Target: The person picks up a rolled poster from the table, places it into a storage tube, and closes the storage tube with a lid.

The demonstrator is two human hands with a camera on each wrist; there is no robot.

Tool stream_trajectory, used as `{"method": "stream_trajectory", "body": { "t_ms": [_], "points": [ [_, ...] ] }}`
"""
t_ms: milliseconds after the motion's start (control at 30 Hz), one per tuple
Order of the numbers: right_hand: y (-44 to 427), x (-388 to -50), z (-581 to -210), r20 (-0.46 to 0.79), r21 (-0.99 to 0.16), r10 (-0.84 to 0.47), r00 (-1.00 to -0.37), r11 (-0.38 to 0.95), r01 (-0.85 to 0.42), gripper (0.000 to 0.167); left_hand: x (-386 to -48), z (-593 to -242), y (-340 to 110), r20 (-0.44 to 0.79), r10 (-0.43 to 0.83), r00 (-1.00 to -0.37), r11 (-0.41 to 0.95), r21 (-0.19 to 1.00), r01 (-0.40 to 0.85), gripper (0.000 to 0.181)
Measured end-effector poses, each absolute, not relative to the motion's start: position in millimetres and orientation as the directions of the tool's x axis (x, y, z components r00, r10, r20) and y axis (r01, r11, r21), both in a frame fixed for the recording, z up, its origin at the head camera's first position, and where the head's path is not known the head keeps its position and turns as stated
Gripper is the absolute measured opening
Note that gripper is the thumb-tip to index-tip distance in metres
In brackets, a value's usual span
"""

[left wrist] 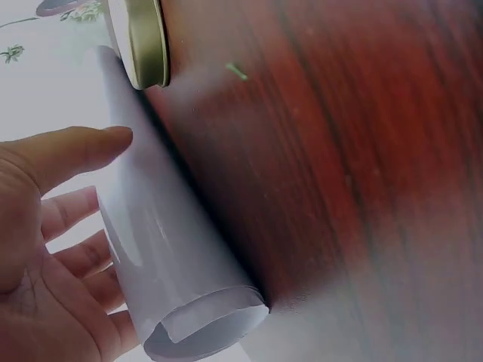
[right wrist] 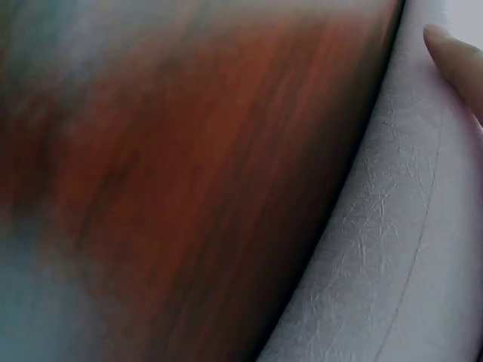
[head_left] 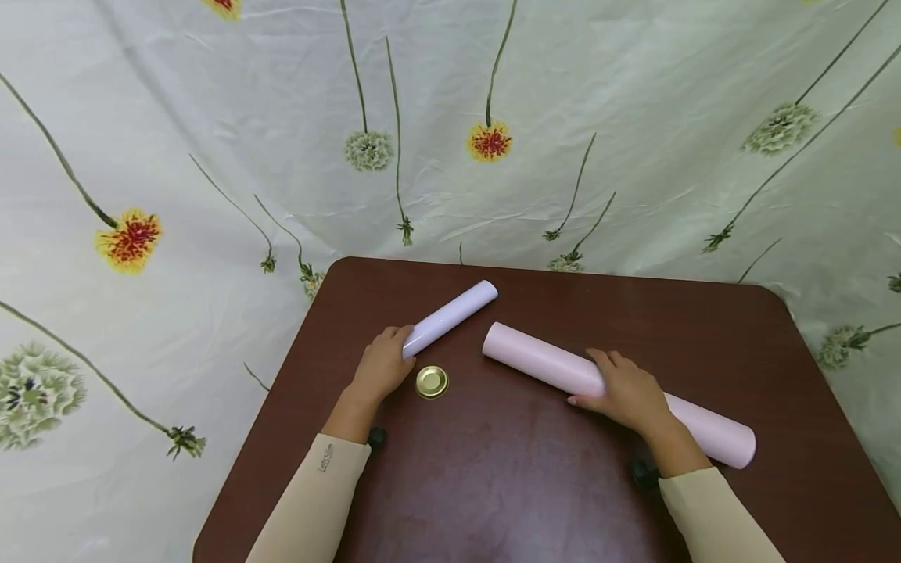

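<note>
A thin, glossy pale-lilac roll (head_left: 450,317) lies slanted on the brown table. My left hand (head_left: 383,363) is at its near end; in the left wrist view the thumb and fingers curve round the roll (left wrist: 166,219), whose hollow end shows. Across the middle of a thicker pink roll (head_left: 542,360) lies my right hand (head_left: 626,391), fingers over the far side and thumb on the near side. The right wrist view shows the textured surface of that roll (right wrist: 377,226) with one digit on it; the other fingers are out of that view.
A small round gold tin or lid (head_left: 432,381) sits on the table (head_left: 507,485) just right of my left hand, between the two rolls. A white cloth printed with flowers (head_left: 436,94) hangs behind the table's far edge and along its left side.
</note>
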State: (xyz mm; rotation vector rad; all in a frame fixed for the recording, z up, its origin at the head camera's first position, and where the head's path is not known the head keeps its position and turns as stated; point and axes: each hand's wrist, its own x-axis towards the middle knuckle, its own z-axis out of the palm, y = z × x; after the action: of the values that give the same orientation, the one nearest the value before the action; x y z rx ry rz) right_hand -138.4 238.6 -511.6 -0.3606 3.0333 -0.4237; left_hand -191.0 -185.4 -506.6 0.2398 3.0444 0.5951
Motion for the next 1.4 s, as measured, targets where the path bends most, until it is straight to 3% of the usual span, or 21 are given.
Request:
{"method": "stream_trajectory", "body": {
  "t_ms": [433,800,1400],
  "points": [
    [237,-137,-512,-0.01,-0.245,-0.249,-0.968,0.939,-0.239,0.093,-194,-509,-191,-0.046,0.16,-0.986,0.91,0.394,0.129,0.072],
    [237,-137,-514,0.063,-0.264,-0.282,-0.957,0.92,-0.289,0.069,-195,-511,-193,-0.013,0.15,-0.989,0.922,0.364,0.135,0.067],
    [238,-134,-516,0.087,-0.258,-0.268,-0.959,0.924,-0.282,0.072,-193,-510,-198,0.101,0.112,-0.989,0.91,0.39,0.143,0.065]
  ]
}}
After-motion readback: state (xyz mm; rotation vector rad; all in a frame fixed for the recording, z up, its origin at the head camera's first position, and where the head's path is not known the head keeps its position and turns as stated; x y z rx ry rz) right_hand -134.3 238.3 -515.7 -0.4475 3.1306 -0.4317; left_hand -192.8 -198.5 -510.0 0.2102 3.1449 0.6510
